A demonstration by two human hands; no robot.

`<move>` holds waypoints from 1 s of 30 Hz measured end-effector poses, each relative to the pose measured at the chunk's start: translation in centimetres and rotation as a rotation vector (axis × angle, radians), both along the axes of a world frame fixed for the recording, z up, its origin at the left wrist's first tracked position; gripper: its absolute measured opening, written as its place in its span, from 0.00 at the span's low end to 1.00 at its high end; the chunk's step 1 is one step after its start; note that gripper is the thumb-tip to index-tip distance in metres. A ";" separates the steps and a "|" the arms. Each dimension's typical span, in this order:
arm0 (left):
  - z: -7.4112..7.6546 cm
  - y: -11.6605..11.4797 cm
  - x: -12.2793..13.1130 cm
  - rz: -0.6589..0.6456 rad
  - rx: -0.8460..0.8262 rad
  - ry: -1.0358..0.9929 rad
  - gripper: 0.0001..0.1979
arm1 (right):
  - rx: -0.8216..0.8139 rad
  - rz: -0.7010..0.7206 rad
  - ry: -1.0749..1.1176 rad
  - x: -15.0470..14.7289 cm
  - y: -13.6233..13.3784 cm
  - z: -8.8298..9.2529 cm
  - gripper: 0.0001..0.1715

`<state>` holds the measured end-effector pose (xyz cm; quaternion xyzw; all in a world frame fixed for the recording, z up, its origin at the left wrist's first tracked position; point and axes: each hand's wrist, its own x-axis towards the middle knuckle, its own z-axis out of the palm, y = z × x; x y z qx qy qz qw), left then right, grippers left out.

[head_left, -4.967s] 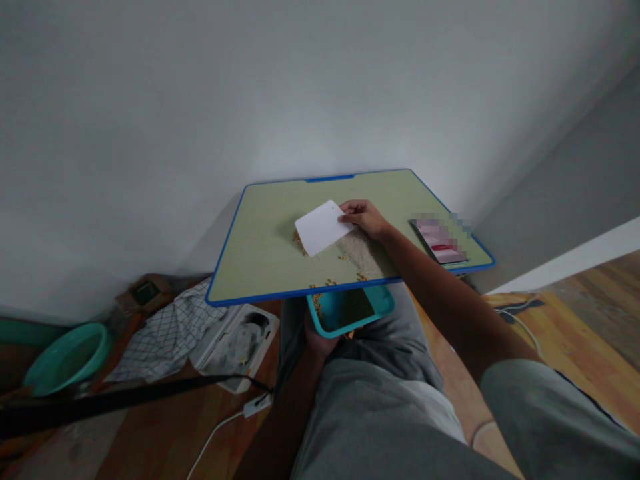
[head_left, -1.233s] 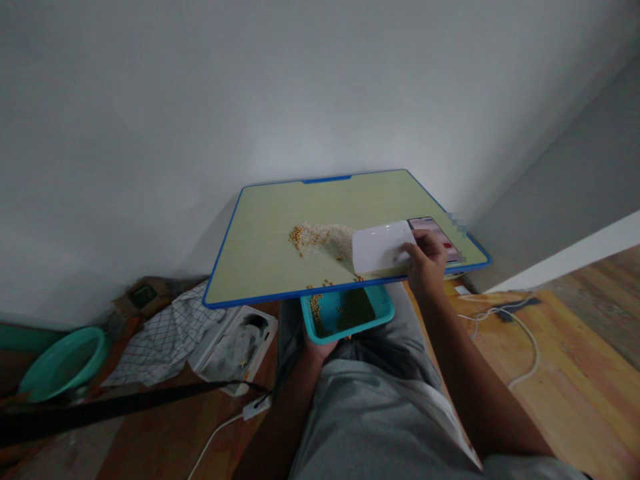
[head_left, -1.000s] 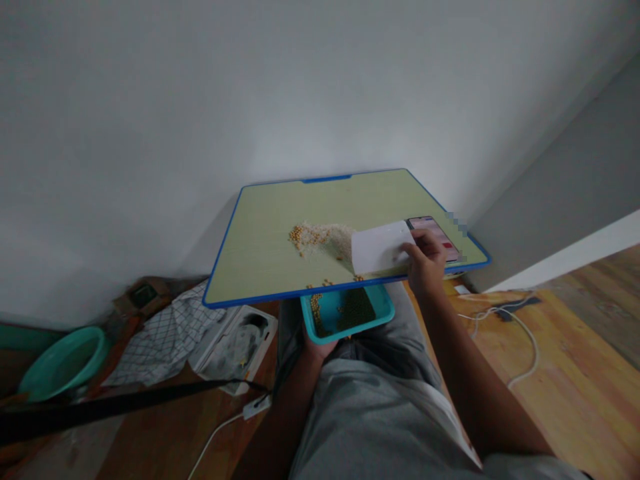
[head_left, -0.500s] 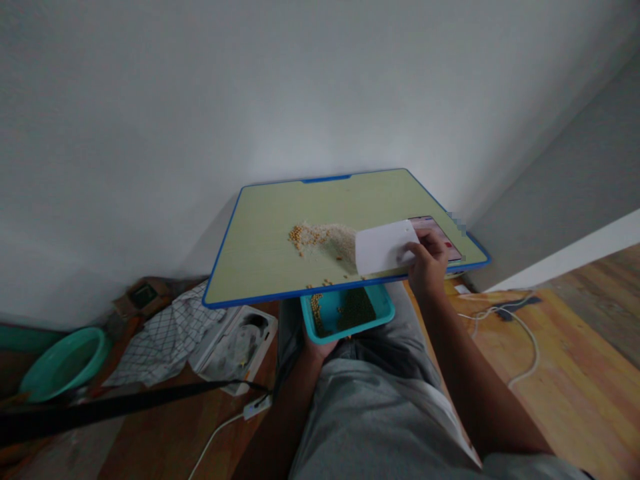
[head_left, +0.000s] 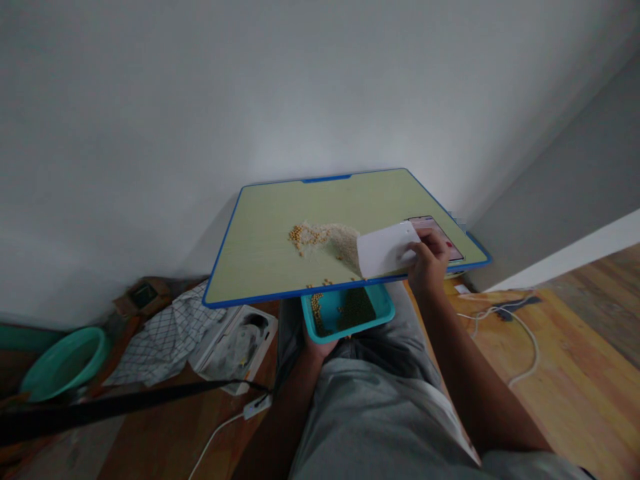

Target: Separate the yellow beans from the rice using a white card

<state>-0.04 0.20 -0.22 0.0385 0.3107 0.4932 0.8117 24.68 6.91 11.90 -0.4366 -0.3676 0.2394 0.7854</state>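
Note:
A white card [head_left: 385, 249] is pinched at its right end by my right hand [head_left: 429, 260]; its left edge stands against a pile of pale, rice-like grains [head_left: 344, 240] on the table. Yellow beans [head_left: 300, 233] lie at the left of that pile, and a few more sit along the table's front edge. Below that edge, my left hand [head_left: 320, 347] supports a turquoise tray [head_left: 325, 335] from underneath, over my lap; its fingers are mostly hidden. Yellow beans [head_left: 316, 312] line the tray's left side, and small dark green beans [head_left: 357, 310] fill its right.
The light table [head_left: 260, 240] with a blue rim stands against the wall. A phone [head_left: 443, 237] lies at its right end. On the floor are a green basin [head_left: 67, 363], a checked cloth [head_left: 163, 333], an open white box [head_left: 245, 343], a power strip [head_left: 257, 405] and a white cable [head_left: 535, 347].
The card has shifted slightly to the right with my right hand, and its left end sits a little nearer the table's front edge. My left hand and the tray stay in place.

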 end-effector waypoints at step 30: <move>-1.2 0.2 -0.1 -0.035 0.085 -0.061 0.42 | -0.226 0.394 -0.162 -0.2 -0.6 0.9 0.17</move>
